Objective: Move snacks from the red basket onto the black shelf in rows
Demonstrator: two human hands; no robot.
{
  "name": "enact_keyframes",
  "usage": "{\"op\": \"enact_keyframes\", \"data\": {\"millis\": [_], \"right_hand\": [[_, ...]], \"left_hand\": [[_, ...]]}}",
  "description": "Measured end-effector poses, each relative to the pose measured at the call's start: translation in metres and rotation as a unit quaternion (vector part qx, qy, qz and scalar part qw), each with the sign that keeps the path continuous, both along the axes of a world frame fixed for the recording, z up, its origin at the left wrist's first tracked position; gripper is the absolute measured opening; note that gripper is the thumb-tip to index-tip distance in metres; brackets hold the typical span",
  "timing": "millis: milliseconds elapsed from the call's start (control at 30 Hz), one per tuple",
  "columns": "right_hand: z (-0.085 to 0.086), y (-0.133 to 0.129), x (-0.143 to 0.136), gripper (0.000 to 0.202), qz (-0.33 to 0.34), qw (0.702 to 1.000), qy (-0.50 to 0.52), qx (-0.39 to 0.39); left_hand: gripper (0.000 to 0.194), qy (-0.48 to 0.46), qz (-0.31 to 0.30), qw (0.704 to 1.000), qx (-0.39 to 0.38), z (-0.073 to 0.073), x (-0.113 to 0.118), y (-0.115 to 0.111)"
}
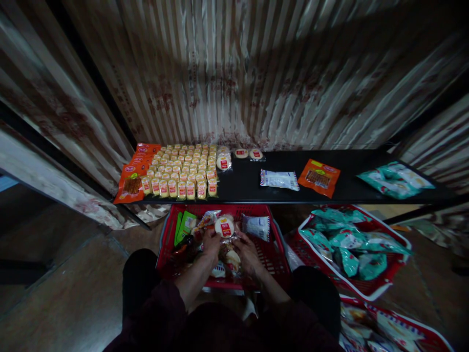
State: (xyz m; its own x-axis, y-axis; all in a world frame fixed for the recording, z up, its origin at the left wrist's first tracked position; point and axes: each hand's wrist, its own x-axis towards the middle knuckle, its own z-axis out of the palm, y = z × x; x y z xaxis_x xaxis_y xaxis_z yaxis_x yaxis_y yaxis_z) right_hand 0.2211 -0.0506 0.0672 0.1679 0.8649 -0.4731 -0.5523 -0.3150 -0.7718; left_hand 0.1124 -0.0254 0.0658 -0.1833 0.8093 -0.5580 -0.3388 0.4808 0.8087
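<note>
Between my two hands, over the red basket (284,266), is a round pale cake (224,227) in clear wrapping with a red label. My left hand (211,244) pinches the wrapper at its lower left. On the other side, the fingers of my right hand (246,249) close on the wrapper's right edge. Beneath them in the basket lie a green packet (185,227), a white-and-blue packet (256,227) and other wrapped snacks, partly hidden by my hands and forearms.
On the black shelf (242,188) stand rows of small wrapped cakes (179,171), orange packets (130,178), round cakes (224,161), a white packet (279,180), an orange packet (319,178) and teal packets (395,180). At right are a basket of teal bags (346,239) and another snack basket (436,337).
</note>
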Motion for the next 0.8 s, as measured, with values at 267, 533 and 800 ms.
{"op": "enact_keyframes", "data": {"millis": [267,533,800], "right_hand": [[0.007,-0.003,0.002,0.04,0.008,1.0,-0.012,-0.005],[0.018,0.002,0.005,0.04,-0.015,1.0,-0.013,-0.022],[0.019,0.008,0.006,0.046,-0.014,1.0,-0.006,-0.015]], "left_hand": [[0.019,0.017,0.001,0.999,0.03,0.002,-0.003,-0.002],[0.018,0.044,-0.036,0.997,0.051,0.009,-0.008,-0.006],[0.018,0.054,-0.047,0.996,0.051,0.014,-0.006,-0.006]]}}
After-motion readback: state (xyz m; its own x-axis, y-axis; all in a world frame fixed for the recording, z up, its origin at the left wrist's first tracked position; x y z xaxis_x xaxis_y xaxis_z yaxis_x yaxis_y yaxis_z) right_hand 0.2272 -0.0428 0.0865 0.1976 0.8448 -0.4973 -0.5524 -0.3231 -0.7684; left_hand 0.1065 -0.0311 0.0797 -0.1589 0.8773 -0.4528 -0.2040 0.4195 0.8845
